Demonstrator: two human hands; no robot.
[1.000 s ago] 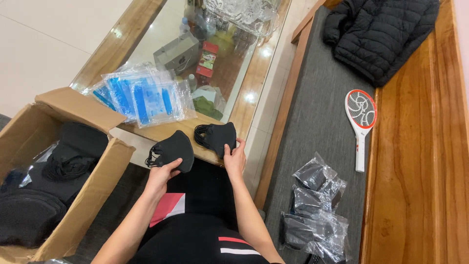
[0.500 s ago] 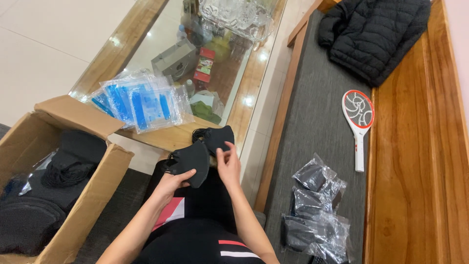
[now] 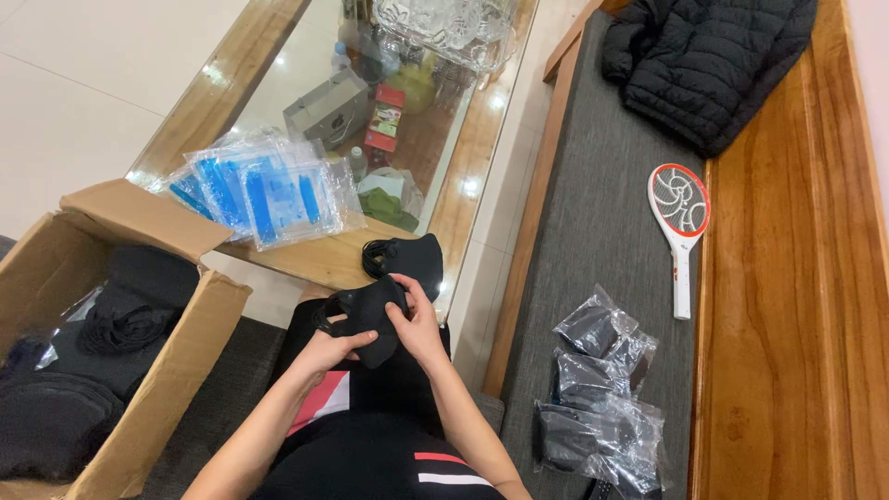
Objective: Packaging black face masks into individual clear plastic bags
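Two soft black cloth face masks (image 3: 384, 298) sat stacked between my hands, above my lap. My left hand (image 3: 329, 347) gripped the lower edge; my right hand (image 3: 417, 324) pinched the top, aligning them, I judged. Squaring their edges seemed next. Crinkly clear blue-printed plastic pouches (image 3: 264, 190) lay beyond my left hand.

Your left hand (image 3: 329, 350) and right hand (image 3: 419, 326) pinch a black face mask (image 3: 370, 313) together over your lap, another mask (image 3: 419, 256) lying on the glass table (image 3: 463, 199).
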